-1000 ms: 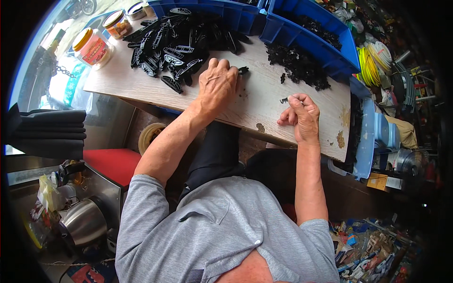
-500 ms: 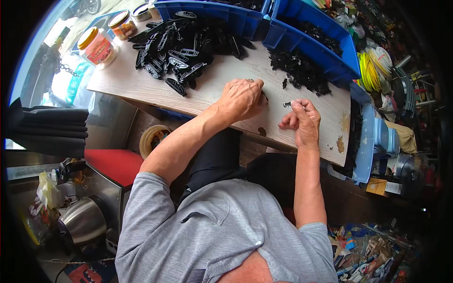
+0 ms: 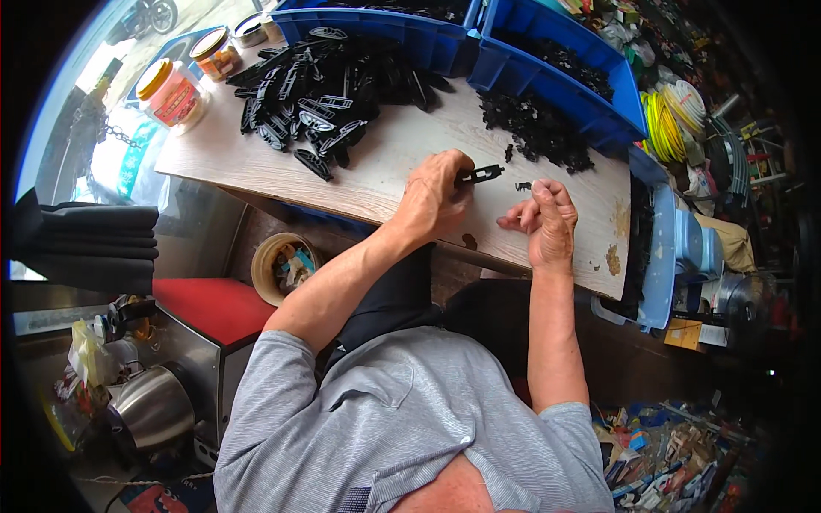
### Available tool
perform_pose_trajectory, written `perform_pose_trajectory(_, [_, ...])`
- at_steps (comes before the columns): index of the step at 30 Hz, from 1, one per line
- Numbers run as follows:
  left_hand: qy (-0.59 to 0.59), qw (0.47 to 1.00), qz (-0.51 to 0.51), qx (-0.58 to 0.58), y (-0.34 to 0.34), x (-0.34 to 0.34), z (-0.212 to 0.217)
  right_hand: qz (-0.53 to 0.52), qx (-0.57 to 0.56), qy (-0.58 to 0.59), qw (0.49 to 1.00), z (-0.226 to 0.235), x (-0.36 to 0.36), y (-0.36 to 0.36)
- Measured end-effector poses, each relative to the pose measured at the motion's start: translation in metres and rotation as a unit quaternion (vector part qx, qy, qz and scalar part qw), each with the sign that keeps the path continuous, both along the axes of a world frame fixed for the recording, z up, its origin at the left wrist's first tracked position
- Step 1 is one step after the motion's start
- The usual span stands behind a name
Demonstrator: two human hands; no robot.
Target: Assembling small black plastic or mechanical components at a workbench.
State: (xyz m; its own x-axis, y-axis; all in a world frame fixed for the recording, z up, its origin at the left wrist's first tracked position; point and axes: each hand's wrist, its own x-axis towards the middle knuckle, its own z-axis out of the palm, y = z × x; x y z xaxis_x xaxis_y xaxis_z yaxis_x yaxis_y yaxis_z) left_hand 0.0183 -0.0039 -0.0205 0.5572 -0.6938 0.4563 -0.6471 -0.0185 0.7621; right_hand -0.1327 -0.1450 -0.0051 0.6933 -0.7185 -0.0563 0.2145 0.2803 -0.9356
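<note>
Hard black plastic, by its look, forms a slotted piece (image 3: 486, 174) and a smaller toothed clip (image 3: 523, 185) over a desk (image 3: 376, 175) of pale wood grain, its smooth face worn to rough brown patches. 2 blue bins (image 3: 560, 103) show smooth, faintly glossy plastic; a clear jar (image 3: 175, 101) shines. Polished metal gleams on a rounded pot (image 3: 154, 406). A streaked grey shirt (image 3: 385, 410) and folded black curtain (image 3: 90, 244) are matt cloth.
</note>
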Motion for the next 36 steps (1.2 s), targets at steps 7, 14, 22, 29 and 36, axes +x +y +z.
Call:
perform_pose_trajectory(7, [0.46,0.869,-0.175,-0.042,-0.021,-0.026,0.01,-0.001,-0.014,-0.054,0.998,-0.004,-0.003,-0.001])
perform_pose_trajectory(14, [0.445,0.875,-0.181,-0.057,-0.036,-0.038,0.007,-0.018,0.01,-0.053,0.998,-0.003,-0.006,-0.002])
perform_pose_trajectory(22, [0.511,0.842,-0.156,-0.073,-0.037,-0.036,0.019,0.007,0.018,-0.022,1.0,-0.001,-0.004,-0.007])
perform_pose_trajectory(29, [0.548,0.826,-0.114,-0.06,-0.043,-0.032,0.015,0.007,-0.024,0.028,0.999,0.002,0.0,-0.004])
perform_pose_trajectory(36, [0.567,0.814,-0.096,-0.081,-0.035,-0.036,0.022,0.055,-0.017,0.144,0.988,0.016,-0.001,-0.005])
